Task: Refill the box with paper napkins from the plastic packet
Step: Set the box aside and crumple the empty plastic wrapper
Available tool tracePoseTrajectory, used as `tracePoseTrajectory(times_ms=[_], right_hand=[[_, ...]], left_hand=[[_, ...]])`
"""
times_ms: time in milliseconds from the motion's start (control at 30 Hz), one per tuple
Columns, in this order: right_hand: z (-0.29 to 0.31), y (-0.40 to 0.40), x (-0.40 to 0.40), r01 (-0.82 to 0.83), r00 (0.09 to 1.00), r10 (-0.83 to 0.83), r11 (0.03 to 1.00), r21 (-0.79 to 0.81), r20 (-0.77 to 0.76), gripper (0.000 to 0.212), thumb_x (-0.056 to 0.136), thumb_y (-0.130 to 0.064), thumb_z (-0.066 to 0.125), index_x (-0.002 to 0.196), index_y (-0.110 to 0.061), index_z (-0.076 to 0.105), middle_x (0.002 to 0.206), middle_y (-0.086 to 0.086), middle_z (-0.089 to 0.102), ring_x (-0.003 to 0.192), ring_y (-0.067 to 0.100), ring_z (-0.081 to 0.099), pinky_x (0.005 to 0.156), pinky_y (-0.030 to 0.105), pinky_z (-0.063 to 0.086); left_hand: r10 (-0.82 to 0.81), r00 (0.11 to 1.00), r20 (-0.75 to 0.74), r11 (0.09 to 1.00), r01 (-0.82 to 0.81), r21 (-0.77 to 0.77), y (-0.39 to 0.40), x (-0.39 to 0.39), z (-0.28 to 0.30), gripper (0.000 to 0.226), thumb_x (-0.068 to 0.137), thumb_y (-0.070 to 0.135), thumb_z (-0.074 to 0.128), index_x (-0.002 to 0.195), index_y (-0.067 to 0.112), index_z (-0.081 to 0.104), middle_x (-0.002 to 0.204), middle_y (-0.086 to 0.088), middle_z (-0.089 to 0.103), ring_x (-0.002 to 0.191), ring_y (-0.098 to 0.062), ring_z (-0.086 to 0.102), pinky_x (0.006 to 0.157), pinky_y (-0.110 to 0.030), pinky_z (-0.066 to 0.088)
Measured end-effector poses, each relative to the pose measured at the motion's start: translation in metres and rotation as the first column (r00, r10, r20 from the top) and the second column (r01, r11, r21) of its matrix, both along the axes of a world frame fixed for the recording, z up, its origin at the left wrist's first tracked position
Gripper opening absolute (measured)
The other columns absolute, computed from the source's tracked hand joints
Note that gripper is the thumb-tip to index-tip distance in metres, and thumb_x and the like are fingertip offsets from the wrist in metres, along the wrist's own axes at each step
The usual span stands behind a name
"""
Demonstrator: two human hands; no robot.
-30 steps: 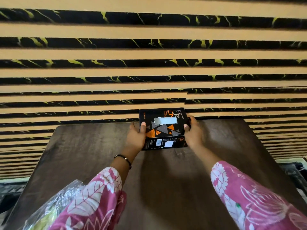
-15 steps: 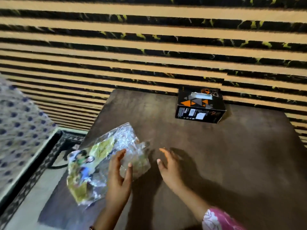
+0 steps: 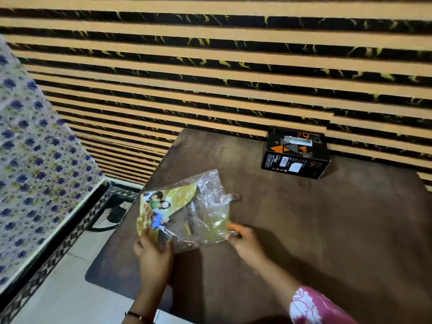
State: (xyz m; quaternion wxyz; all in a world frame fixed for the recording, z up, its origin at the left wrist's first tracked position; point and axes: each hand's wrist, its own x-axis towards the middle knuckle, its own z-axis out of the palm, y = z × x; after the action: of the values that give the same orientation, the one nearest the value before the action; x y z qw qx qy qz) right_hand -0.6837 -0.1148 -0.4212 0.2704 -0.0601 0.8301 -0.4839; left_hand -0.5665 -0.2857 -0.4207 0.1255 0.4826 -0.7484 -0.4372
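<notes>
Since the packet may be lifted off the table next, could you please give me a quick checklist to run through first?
1. Left hand on the plastic packet: ok, it grips the near left corner.
2. Right hand on the packet: ok, its fingers pinch the near right edge.
3. Packet lying on the table: ok, though its left part reaches the table's left edge.
4. Napkins left inside the packet: cannot tell; the film looks crumpled and rather flat.
5. Box upright and clear of the hands: ok, it stands at the far edge by the wall.
6. White napkin in the box's top slot: ok, something white shows there.
</notes>
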Motion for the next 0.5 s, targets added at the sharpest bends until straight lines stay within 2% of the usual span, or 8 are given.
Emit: tracePoseTrajectory(times_ms=[67, 133, 267, 333, 367, 433, 500], right_hand=[[0.0, 0.02, -0.001, 0.067, 0.998, -0.067, 0.998, -0.018, -0.008, 0.036, 0.087, 0.0, 0.057, 0.123, 0.001, 0.057, 0.125, 0.012, 0.06, 0.103, 0.009, 0.051, 0.076, 0.008, 0.036], [0.001, 0.042, 0.0, 0.127, 0.992, -0.129, 0.99, -0.06, -0.015, 0.035, 0.087, 0.003, 0.057, 0.122, 0.002, 0.057, 0.121, 0.011, 0.062, 0.103, 0.01, 0.052, 0.07, 0.001, 0.038], [0.001, 0.078, 0.012, 0.25, 0.968, -0.25, 0.952, -0.177, 0.023, 0.034, 0.087, 0.001, 0.057, 0.121, -0.002, 0.058, 0.112, 0.003, 0.061, 0.099, 0.007, 0.056, 0.068, -0.004, 0.04], [-0.002, 0.088, 0.018, 0.281, 0.96, -0.277, 0.936, -0.211, 0.047, 0.034, 0.087, 0.001, 0.057, 0.121, -0.004, 0.059, 0.108, 0.002, 0.063, 0.087, -0.006, 0.059, 0.069, -0.002, 0.041], [-0.003, 0.091, 0.021, 0.296, 0.955, -0.289, 0.928, -0.225, 0.063, 0.033, 0.087, 0.0, 0.057, 0.12, -0.004, 0.06, 0.106, 0.001, 0.065, 0.083, -0.01, 0.06, 0.071, 0.0, 0.042], [-0.006, 0.093, 0.024, 0.345, 0.938, -0.324, 0.899, -0.27, 0.122, 0.027, 0.089, -0.001, 0.054, 0.113, -0.005, 0.064, 0.1, 0.0, 0.069, 0.09, 0.0, 0.063, 0.075, 0.005, 0.045], [-0.003, 0.095, 0.026, 0.403, 0.914, -0.354, 0.856, -0.324, 0.201, 0.023, 0.092, -0.001, 0.048, 0.105, -0.004, 0.066, 0.089, 0.0, 0.071, 0.092, 0.014, 0.062, 0.074, 0.01, 0.048]], left_hand=[[-0.12, 0.992, -0.03, 0.992, 0.119, -0.034, 0.012, -0.008, 0.002, 0.059, 0.084, 0.005, 0.062, 0.136, 0.003, 0.035, 0.134, -0.026, 0.034, 0.115, -0.044, 0.045, 0.095, -0.042, 0.038], [-0.261, 0.964, -0.056, 0.964, 0.257, -0.075, 0.028, -0.019, 0.003, 0.05, 0.08, 0.0, 0.063, 0.127, 0.003, 0.047, 0.126, -0.023, 0.043, 0.11, -0.04, 0.05, 0.087, -0.033, 0.037], [-0.531, 0.843, -0.081, 0.847, 0.529, -0.047, 0.067, -0.045, 0.001, 0.061, 0.077, 0.007, 0.07, 0.133, 0.012, 0.045, 0.129, -0.015, 0.043, 0.11, -0.029, 0.055, 0.091, -0.025, 0.039], [-0.689, 0.719, -0.092, 0.724, 0.687, -0.059, 0.089, -0.054, -0.001, 0.067, 0.078, 0.018, 0.071, 0.137, 0.019, 0.04, 0.134, -0.01, 0.037, 0.104, -0.02, 0.057, 0.091, -0.019, 0.038], [-0.765, 0.638, -0.092, 0.644, 0.76, -0.085, 0.099, -0.058, -0.002, 0.068, 0.077, 0.029, 0.07, 0.137, 0.025, 0.038, 0.135, -0.006, 0.035, 0.106, -0.014, 0.054, 0.092, -0.016, 0.035], [-0.875, 0.482, -0.047, 0.484, 0.864, -0.142, 0.116, -0.068, -0.009, 0.072, 0.072, 0.058, 0.055, 0.136, 0.031, 0.035, 0.135, 0.004, 0.034, 0.124, -0.011, 0.039, 0.1, -0.015, 0.025], [-0.926, 0.365, 0.097, 0.338, 0.916, -0.216, 0.125, -0.077, -0.018, 0.083, 0.069, 0.069, 0.042, 0.141, 0.03, 0.033, 0.139, 0.008, 0.037, 0.131, -0.015, 0.032, 0.106, -0.025, 0.027]])
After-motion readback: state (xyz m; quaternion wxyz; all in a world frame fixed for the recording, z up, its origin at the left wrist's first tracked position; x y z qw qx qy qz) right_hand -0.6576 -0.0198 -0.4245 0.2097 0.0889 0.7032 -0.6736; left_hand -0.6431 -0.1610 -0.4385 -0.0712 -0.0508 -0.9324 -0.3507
